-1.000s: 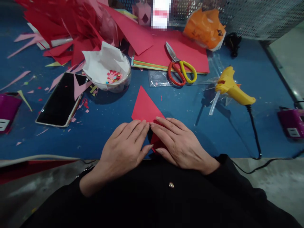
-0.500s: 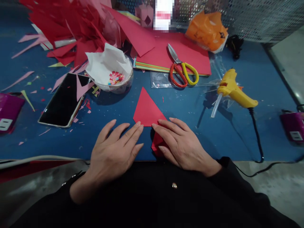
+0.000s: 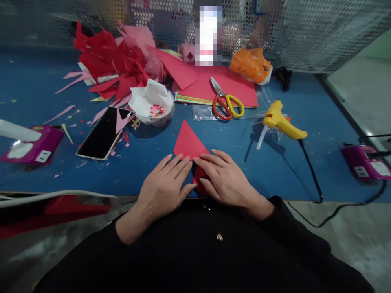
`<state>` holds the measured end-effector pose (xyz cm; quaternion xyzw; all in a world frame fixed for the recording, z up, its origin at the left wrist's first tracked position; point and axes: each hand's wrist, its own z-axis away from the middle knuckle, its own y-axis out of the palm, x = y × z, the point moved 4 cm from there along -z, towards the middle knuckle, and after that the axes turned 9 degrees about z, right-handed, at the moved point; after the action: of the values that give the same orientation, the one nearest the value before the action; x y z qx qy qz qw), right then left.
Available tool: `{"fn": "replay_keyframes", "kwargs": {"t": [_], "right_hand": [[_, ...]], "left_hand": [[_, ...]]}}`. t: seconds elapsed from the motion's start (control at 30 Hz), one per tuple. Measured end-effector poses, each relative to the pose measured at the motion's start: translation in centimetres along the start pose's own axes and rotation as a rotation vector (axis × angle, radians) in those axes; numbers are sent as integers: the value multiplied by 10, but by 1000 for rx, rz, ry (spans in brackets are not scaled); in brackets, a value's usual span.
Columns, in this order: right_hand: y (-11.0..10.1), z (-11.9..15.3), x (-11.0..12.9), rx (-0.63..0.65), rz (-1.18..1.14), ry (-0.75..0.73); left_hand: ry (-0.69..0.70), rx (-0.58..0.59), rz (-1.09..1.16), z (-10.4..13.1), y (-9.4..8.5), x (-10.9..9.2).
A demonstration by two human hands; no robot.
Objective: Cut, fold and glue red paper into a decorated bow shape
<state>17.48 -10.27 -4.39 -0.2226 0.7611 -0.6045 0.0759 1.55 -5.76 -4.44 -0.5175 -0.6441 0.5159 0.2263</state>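
A folded piece of red paper [image 3: 188,142] lies on the blue table at the centre, its pointed tip toward the back. My left hand [image 3: 165,183] lies with spread fingers at the paper's lower left edge, fingertips touching it. On the right part of the paper rests my right hand [image 3: 227,179], fingers apart and palm down, covering some of it. A darker red part of the paper shows beneath the right hand, near the thumb. Neither hand grips anything.
Behind the paper are a bowl [image 3: 166,118] with paper bits, scissors [image 3: 233,106] on a red paper stack [image 3: 247,87], and a red scrap heap [image 3: 119,57]. A phone [image 3: 100,134] lies left; a yellow glue gun [image 3: 284,124] and its cord are right.
The camera view has shifted, showing more of the back and both sides. My left hand has moved a little right along the paper's edge; my right hand stays on the paper.
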Motion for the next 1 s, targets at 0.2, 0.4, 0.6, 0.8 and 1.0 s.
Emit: {"fn": "replay_keyframes", "kwargs": {"t": [0.2, 0.4, 0.6, 0.8, 1.0], "right_hand": [[-12, 6, -13, -79, -286, 118], [-17, 25, 5, -154, -174, 107], [-6, 33, 20, -124, 134, 14], [-3, 32, 21, -173, 186, -19], [-2, 32, 20, -175, 173, -11]], "left_hand": [[-2, -28, -12, -2, 1, -3], [18, -54, -59, -2, 3, -6], [27, -25, -55, -5, 10, -8], [-38, -11, -55, -6, 14, -13], [-64, -39, -76, -7, 14, -17]]}}
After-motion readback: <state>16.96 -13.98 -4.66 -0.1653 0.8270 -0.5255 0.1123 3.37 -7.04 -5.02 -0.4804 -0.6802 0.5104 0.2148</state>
